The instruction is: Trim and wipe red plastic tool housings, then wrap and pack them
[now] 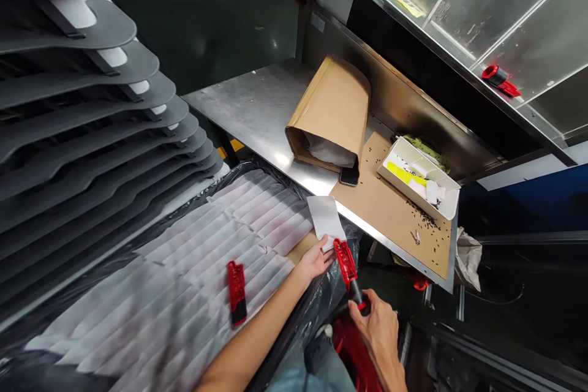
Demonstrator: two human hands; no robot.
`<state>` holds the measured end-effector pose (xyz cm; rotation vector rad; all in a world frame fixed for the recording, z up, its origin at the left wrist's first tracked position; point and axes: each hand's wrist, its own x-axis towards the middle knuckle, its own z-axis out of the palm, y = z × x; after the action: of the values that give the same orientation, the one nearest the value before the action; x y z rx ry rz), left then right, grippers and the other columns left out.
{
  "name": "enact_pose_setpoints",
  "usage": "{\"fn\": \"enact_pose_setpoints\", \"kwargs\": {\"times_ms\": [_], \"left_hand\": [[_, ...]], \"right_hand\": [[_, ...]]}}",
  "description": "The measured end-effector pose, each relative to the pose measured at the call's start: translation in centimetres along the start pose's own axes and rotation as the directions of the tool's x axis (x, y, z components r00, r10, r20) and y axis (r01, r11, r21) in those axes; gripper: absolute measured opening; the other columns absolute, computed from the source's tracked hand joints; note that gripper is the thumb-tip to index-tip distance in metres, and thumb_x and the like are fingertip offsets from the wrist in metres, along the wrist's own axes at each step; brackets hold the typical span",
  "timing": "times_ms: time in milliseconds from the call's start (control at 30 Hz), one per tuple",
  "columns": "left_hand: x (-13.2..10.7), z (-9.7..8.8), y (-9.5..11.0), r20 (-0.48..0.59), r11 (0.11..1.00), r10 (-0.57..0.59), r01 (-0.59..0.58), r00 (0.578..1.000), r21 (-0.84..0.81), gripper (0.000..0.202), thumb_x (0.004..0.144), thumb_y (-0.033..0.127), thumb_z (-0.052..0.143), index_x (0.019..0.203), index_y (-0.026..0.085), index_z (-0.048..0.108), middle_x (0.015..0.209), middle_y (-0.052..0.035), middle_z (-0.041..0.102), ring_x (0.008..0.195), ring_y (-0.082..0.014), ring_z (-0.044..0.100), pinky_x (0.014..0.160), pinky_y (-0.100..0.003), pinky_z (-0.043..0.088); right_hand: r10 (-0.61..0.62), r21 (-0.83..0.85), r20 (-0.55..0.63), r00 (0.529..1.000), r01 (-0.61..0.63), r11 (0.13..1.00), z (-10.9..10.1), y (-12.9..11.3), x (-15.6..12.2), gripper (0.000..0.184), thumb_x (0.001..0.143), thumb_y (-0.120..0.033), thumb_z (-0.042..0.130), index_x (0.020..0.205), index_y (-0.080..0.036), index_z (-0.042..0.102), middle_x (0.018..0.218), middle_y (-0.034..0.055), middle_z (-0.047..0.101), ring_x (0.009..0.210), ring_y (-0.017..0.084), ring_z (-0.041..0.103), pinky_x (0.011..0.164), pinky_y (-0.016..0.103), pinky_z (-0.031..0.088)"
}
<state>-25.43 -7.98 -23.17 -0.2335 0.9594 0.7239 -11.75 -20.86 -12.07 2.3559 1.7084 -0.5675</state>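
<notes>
My left hand (315, 260) pinches the lower corner of a white paper sheet (325, 217) at the edge of the steel table. My right hand (374, 334) grips the black handle of a red plastic hand tool (345, 263), whose red end lies right next to the sheet and my left fingers. A matching red-and-black tool (237, 293) lies on the pleated white sheets (206, 251) to my left, out of reach of neither hand's fingers but touching neither. Below my arms, a black plastic bag (316, 300) covers the edge of the stack.
A stack of grey shaped panels (92, 92) rises at left. The steel table (248, 104) holds a cardboard sleeve (328, 113), a phone (350, 174), a specked cardboard sheet (390, 208) and a white compartment tray (418, 177). Another red tool (500, 79) rests on a shelf above.
</notes>
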Motion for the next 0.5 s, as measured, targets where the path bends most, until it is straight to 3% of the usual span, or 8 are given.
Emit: {"fn": "enact_pose_setpoints", "kwargs": {"times_ms": [200, 333, 500], "left_hand": [[-0.1, 0.7, 0.0, -0.001, 0.995, 0.070, -0.070, 0.998, -0.076, 0.028, 0.098, 0.036, 0.051, 0.101, 0.012, 0.063, 0.092, -0.0053, 0.067, 0.074, -0.0122, 0.064, 0.065, -0.026, 0.055], [-0.6, 1.3, -0.2, 0.001, 0.987, 0.145, -0.145, 0.989, -0.071, 0.022, 0.097, 0.031, 0.055, 0.101, 0.012, 0.063, 0.096, -0.0052, 0.067, 0.080, -0.0135, 0.065, 0.069, -0.028, 0.056], [-1.5, 2.0, -0.8, 0.024, 0.979, 0.206, -0.205, 0.978, -0.016, 0.021, 0.094, 0.032, 0.059, 0.096, 0.011, 0.064, 0.089, -0.0031, 0.067, 0.075, -0.0130, 0.064, 0.071, -0.029, 0.055]], "right_hand": [[0.012, -0.029, 0.013, 1.000, -0.012, 1.000, -0.7, -0.5, 0.1, 0.023, 0.091, -0.041, 0.054, 0.101, -0.025, 0.068, 0.084, 0.0052, 0.076, 0.081, 0.025, 0.073, 0.059, 0.026, 0.040], [0.020, -0.074, -0.064, 0.998, -0.025, 0.997, -1.0, -0.8, 0.4, 0.026, 0.092, -0.042, 0.052, 0.103, -0.025, 0.069, 0.087, 0.0067, 0.076, 0.079, 0.026, 0.073, 0.058, 0.027, 0.041], [-0.067, 0.022, -0.057, 0.996, 0.069, 0.997, -0.4, -0.7, 0.6, 0.023, 0.089, -0.040, 0.056, 0.099, -0.024, 0.069, 0.084, 0.0047, 0.076, 0.077, 0.024, 0.073, 0.060, 0.026, 0.043]]}}
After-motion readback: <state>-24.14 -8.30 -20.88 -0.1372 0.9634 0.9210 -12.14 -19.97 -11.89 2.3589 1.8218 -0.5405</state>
